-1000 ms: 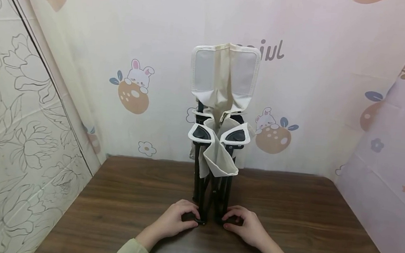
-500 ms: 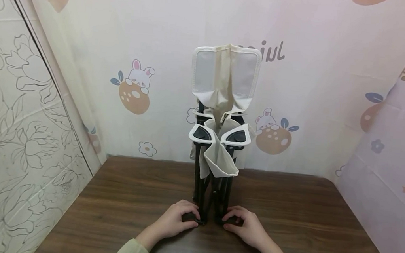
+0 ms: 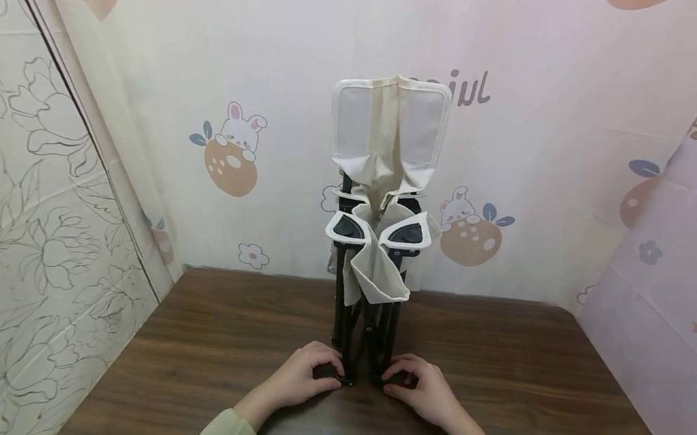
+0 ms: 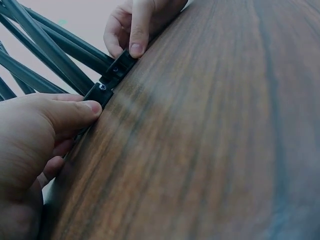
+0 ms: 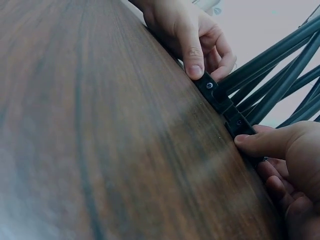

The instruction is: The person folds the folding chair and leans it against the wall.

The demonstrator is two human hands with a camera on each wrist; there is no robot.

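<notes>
A folded folding chair (image 3: 353, 126) with cream fabric and black tube legs stands upright mid-table in the head view. Its seat cloth (image 3: 381, 275) sags in folds between the black corner pieces. At the left front foot, my left hand (image 3: 297, 377) pinches the black plastic with thumb and fingers. My right hand (image 3: 424, 389) grips the right front foot the same way. Seen from the left wrist, the left foot (image 4: 96, 96) and right foot (image 4: 118, 67) lie close together on the tabletop. The right wrist view shows both thumbs pressing on the feet (image 5: 238, 123).
The brown wood-grain table (image 3: 217, 330) extends to both sides of the chair. Behind it hangs a pale curtain (image 3: 276, 48) with rabbit and fruit prints, close to the chair's back. A flower-patterned panel (image 3: 35, 220) rises along the left side.
</notes>
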